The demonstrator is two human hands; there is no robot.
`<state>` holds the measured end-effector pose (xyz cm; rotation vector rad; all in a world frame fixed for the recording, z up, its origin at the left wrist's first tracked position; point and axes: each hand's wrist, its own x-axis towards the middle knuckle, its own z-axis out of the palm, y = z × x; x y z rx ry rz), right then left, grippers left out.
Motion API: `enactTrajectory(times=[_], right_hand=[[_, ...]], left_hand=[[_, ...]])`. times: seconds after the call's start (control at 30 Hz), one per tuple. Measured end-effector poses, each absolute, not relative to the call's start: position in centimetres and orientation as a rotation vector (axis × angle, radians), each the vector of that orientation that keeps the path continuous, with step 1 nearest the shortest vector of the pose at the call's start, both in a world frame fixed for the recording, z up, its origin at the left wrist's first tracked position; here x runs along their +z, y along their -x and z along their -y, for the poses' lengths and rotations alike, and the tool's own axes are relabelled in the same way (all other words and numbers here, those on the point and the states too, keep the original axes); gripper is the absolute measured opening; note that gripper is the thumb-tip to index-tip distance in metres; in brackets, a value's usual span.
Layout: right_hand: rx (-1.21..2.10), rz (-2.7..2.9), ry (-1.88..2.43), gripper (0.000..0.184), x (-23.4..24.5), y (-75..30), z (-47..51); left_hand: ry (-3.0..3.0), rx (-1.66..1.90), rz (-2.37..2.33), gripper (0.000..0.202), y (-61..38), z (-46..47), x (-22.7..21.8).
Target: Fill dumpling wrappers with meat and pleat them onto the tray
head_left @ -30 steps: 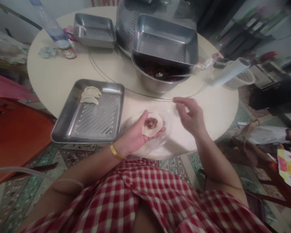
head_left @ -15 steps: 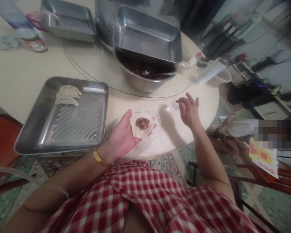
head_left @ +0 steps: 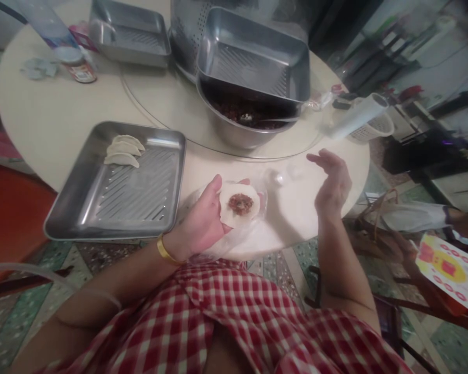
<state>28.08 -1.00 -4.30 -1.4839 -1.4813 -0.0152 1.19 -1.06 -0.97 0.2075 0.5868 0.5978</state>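
Note:
My left hand [head_left: 203,221] cradles a round dumpling wrapper [head_left: 226,215], its thumb over the near side and fingertips showing past the far edge. A mound of minced filling [head_left: 241,204] sits in the middle of the wrapper. My right hand [head_left: 334,179] is raised over the table's right side, fingers stretched out and nothing in it. Between the hands lies a small pale lump [head_left: 276,177], too blurred to name. Three folded dumplings [head_left: 121,160] rest in the metal tray [head_left: 140,200] to the left.
Ahead, a steel bowl [head_left: 242,136] of dark filling has another metal tray [head_left: 253,65] resting over it. Farther left are a third tray [head_left: 130,39] and a jar [head_left: 81,72]. A white basket [head_left: 374,127] stands at the right edge. Clear plastic [head_left: 253,236] lies under my left hand.
My right hand has moved a little right, and its fingers have turned to point left. My left hand still holds the filled wrapper. The whole view has shifted slightly.

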Motion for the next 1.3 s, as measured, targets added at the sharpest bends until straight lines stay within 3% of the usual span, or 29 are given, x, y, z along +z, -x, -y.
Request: enactTrajectory(times=[0.1, 0.2, 0.43, 0.67, 0.9, 1.1, 1.3], right_hand=[[0.298, 1.54, 1.192, 0.052, -3.8, -24.3, 1.9], [0.406, 1.817, 1.061, 0.048, -3.5, -21.1, 2.7], [0.288, 2.166, 1.048, 0.063, -2.9, -19.3, 1.9], [0.081, 2.09, 0.955, 0.05, -3.3, -21.1, 2.6], [-0.047, 2.18, 1.089, 0.061, -3.4, -20.7, 2.7], [-0.369, 1.812, 1.45, 0.042, -3.9, -25.9, 2.6], [-0.418, 1.83, 1.788, 0.048, -7.2, -30.1, 1.0]], left_hand=[[-0.207, 0.587, -0.549, 0.06, -1.2, 1.2, -1.0], [-0.203, 0.581, -0.531, 0.06, -1.1, 1.4, -1.2], [-0.188, 0.57, -0.503, 0.06, -0.5, 1.5, -1.3], [-0.191, 0.629, -0.557, 0.062, 0.1, 1.1, -1.0], [-0.159, 0.644, -0.542, 0.062, 0.2, 1.1, -0.1], [-0.162, 0.707, -0.635, 0.067, 0.3, 0.9, 0.5], [-0.198, 0.698, -0.542, 0.065, 0.1, 1.0, -0.5]])
